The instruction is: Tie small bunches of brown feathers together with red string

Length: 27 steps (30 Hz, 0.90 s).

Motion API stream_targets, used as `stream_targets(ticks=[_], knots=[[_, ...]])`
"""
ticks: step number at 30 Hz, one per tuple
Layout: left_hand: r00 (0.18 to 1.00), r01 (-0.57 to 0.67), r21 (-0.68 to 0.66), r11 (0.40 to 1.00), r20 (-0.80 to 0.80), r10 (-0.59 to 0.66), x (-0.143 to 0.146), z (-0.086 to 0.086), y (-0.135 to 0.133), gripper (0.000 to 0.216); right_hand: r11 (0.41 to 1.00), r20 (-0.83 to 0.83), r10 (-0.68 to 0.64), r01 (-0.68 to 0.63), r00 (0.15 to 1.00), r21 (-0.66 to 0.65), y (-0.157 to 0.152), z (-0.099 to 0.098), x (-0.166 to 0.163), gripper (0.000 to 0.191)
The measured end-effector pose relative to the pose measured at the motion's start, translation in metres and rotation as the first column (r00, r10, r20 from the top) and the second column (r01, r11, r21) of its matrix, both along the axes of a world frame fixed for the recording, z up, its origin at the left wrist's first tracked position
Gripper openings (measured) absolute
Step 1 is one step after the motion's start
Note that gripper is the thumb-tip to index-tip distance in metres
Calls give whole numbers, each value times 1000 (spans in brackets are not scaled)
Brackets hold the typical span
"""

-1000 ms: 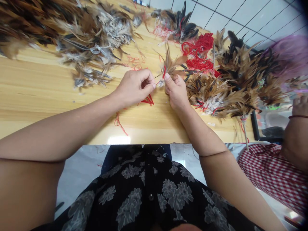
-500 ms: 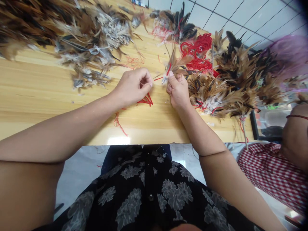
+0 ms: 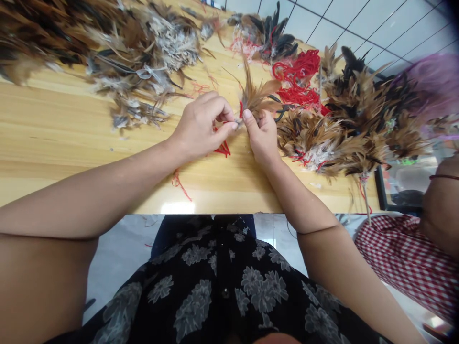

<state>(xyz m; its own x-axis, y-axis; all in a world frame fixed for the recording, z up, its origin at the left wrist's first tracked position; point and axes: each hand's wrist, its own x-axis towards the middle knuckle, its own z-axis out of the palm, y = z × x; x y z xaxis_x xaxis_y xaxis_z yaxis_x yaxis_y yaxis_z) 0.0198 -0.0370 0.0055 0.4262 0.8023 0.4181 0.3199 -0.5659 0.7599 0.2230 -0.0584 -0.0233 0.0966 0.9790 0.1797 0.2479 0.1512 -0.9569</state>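
My right hand (image 3: 263, 136) is closed, thumb on top, round the pale base of a small bunch of brown feathers (image 3: 255, 91) whose tips fan up and away. A strand of red yarn (image 3: 241, 109) lies across the base of the bunch. My left hand (image 3: 208, 123) pinches thumb and forefinger together beside the quill ends, with red yarn at its fingertips. Exactly what lies between them is partly hidden. Below that hand, a loose loop of red yarn (image 3: 224, 149) rests on the wooden table (image 3: 89, 157).
Heaps of brown feathers (image 3: 64, 28) cover the back left. A tangle of red yarn (image 3: 297, 71) lies behind my right hand, and tied feather bunches (image 3: 311, 138) are to its right. Another person's arm (image 3: 442, 205) is at the right edge, beside a black-framed tray (image 3: 380, 191).
My left hand has moved right, up to the base of the feather bunch. The bunch has tilted slightly leftward in my right hand, and the red strand on it now stands more upright.
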Motion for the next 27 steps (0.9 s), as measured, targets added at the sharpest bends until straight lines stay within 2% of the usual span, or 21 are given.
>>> stream_targets(ticks=[2,9,12,17,20,23,27], knots=[[1000,-12,-48,999,0,12,-1,1,0,29,1000,-3,3,-3,1000,13,0,-2,1,53],[1000,19,-35,999,-19,-19,-1,-5,3,27,999,-23,-43,42,999,-19,7,-16,7,57],[1000,-15,-38,999,1,15,0,-3,1,26,999,-25,-36,36,999,-12,6,-14,6,54],[999,43,-47,998,-2,-43,1,2,-2,18,999,-12,-19,19,1000,30,3,-9,3,53],[1000,18,-54,998,-5,-19,2,2,-2,19,999,-4,-7,8,1000,47,3,-10,3,55],[1000,-18,-54,998,-7,18,3,2,-2,22,999,5,-5,5,1000,36,3,-11,4,57],[1000,14,-79,997,0,-14,4,2,-2,23,1000,-29,-5,6,1000,20,4,-11,3,61]])
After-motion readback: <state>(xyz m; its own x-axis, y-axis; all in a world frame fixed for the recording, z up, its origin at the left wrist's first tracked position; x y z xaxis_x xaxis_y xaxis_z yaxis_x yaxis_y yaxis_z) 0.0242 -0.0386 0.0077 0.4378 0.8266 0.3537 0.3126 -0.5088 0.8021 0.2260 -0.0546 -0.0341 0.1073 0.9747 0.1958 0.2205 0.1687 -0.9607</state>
